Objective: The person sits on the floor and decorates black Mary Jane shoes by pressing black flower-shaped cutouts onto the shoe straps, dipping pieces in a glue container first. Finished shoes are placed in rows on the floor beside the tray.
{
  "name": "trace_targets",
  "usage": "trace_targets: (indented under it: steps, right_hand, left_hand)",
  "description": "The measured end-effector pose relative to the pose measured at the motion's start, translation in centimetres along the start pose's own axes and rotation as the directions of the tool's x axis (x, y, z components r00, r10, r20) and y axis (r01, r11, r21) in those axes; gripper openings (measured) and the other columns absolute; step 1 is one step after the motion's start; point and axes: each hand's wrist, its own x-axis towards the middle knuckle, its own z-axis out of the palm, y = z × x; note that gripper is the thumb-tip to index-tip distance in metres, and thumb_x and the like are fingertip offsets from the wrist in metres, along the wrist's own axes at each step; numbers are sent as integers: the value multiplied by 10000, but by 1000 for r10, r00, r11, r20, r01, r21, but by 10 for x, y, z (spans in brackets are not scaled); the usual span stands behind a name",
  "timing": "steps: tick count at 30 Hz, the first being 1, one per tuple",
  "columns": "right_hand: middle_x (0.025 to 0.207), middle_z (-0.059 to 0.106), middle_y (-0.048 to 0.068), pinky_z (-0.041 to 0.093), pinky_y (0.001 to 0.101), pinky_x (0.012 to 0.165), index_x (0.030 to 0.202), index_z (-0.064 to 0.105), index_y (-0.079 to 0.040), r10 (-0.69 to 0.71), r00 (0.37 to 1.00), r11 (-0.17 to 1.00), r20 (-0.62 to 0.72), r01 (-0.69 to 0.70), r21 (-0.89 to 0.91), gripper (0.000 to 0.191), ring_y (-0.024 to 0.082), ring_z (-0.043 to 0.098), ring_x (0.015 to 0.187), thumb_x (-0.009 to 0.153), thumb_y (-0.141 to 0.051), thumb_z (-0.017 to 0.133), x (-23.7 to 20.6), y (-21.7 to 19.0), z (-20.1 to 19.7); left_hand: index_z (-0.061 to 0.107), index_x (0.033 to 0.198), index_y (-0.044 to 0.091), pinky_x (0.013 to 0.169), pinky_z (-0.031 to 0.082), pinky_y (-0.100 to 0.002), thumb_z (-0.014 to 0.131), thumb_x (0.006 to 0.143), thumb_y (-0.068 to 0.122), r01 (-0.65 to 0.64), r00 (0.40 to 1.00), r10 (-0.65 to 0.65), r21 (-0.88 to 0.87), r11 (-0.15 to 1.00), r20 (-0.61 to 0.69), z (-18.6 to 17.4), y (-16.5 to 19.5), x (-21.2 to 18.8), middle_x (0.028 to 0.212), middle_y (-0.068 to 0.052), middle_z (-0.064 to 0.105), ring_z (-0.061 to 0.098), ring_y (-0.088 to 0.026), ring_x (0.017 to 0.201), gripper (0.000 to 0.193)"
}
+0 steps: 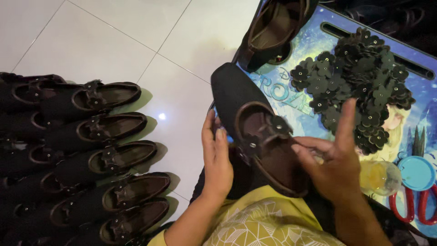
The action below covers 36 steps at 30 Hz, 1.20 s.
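1. A dark shoe point(255, 136) with a brown lining lay in the centre of the frame, toe towards the top, heel over the person's lap.
2. The left hand point(217, 157) held the shoe's left edge, its grip closed around the rim with fingers curled over the side.
3. The right hand point(332, 159) rested at the shoe's right side, thumb touching the opening and forefinger raised; its grip was loose and partly open, and whether it pinched anything small could not be told.
4. Two dark flower pieces point(266, 132) sat across the shoe's throat, between the two hands.
5. A heap of matching dark flower pieces point(359, 82) lay on a blue picture-printed tray point(419, 64) at the upper right.
6. Another shoe point(273, 32) stood on the tray's upper-left corner.
7. A small clear cup point(380, 177) sat just beside the right hand, with red-handled scissors point(419, 205) at the lower right.
8. A row of finished shoes point(104, 159) lined the white tiled floor point(114, 41) at the left.
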Motion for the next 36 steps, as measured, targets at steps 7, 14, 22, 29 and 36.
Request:
trace_targets:
  steps: [7,14,22,29,36]
  right_hand:
    - [1529,419,211,583,294,831,1657,-48,-35,-44,990,997,135,53,-64,1063,217,719,1039,889,88,676,29,-6,-44]
    - [1278,706,198,528,318,1105,1682,-27,5,-240,968,917,-77,200,-344,960,213,762,1127,1065,50,707,17,-19,-60]
    - [1600,432,231,595,331,976,1674,4,23,-151,981,981,-123,133,-144,982,213,770,1070,968,58,686,13,-6,-41]
    - [1049,768,116,552,337,1079,1679,21,19,-313,945,949,-90,308,-63,1113,218,745,1054,888,7,802,-5,17,-13]
    - [1082,779,103,579,342,1051,1657,70,13,-398,912,911,-94,382,-155,1134,207,759,1042,859,-17,874,-8,18,6]
  left_hand:
    - [351,1572,-2,1139,412,-345,559,1067,232,101,991,-65,-326,940,121,29,24,-7,1494,-98,535,527,-191,1324,593]
    - [163,1598,214,1047,474,-474,563,990,268,312,950,-275,-450,836,149,51,42,-11,1507,-42,451,513,-202,1311,730]
    - [92,1622,172,1099,412,-497,554,987,317,300,953,-287,-475,827,103,67,13,-8,1570,-116,364,444,-278,1369,799]
    - [-67,1619,-59,1282,36,-453,575,1053,285,-41,997,53,199,979,-51,46,-10,-28,1733,-259,5,41,-332,1609,923]
    - [35,1634,-29,1327,130,-445,599,1061,171,-365,922,385,233,901,-45,38,9,-39,1688,-232,114,159,-295,1584,829]
